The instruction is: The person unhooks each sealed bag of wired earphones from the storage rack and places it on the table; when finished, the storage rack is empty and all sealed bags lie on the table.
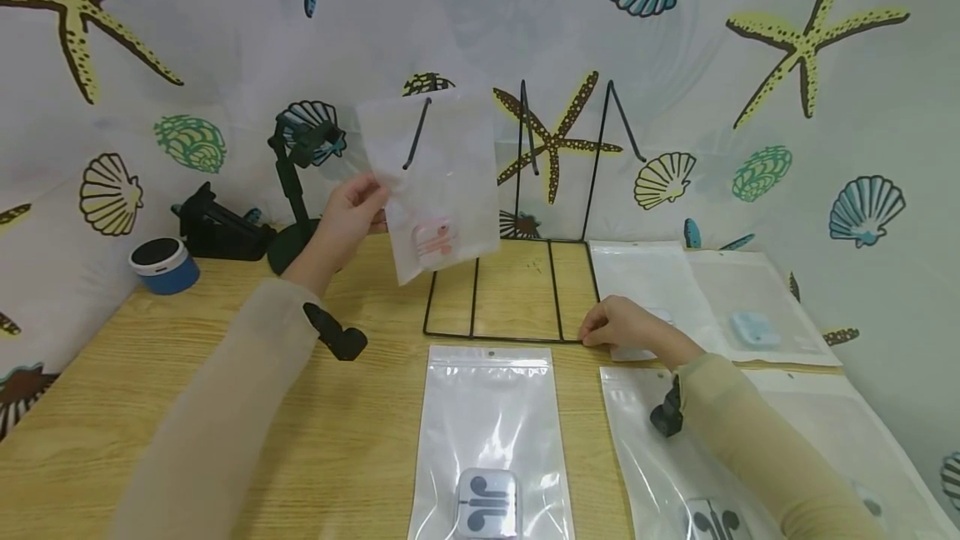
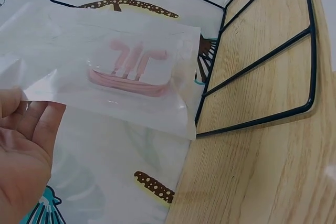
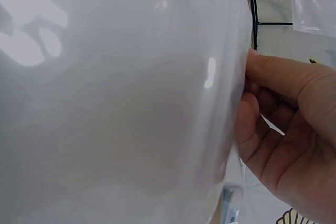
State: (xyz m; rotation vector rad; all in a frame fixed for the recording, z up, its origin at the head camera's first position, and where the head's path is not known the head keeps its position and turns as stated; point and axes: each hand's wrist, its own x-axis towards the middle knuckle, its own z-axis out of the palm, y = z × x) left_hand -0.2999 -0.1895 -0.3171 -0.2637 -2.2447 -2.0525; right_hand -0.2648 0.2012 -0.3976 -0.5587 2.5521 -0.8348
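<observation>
My left hand [image 1: 348, 215] pinches the edge of a clear plastic bag [image 1: 457, 140] with pink earphones [image 2: 128, 82] in a case inside. Near its top, the bag is on the left hook [image 1: 417, 133] of a black wire rack [image 1: 555, 290]. At the rack's front right corner, my right hand [image 1: 622, 323] grips the base wire between thumb and fingers. In the right wrist view, a large shiny bag [image 3: 126, 87] fills most of the picture beside that hand. The middle and right hooks [image 1: 624, 119] carry nothing.
A bag with white-cased earphones [image 1: 487, 502] lies at the front centre. Several more bagged items lie on the right, one with a light blue case [image 1: 753, 329]. Back left stand a blue speaker [image 1: 165, 267], a black holder [image 1: 221, 227] and a dark green stand [image 1: 294, 244].
</observation>
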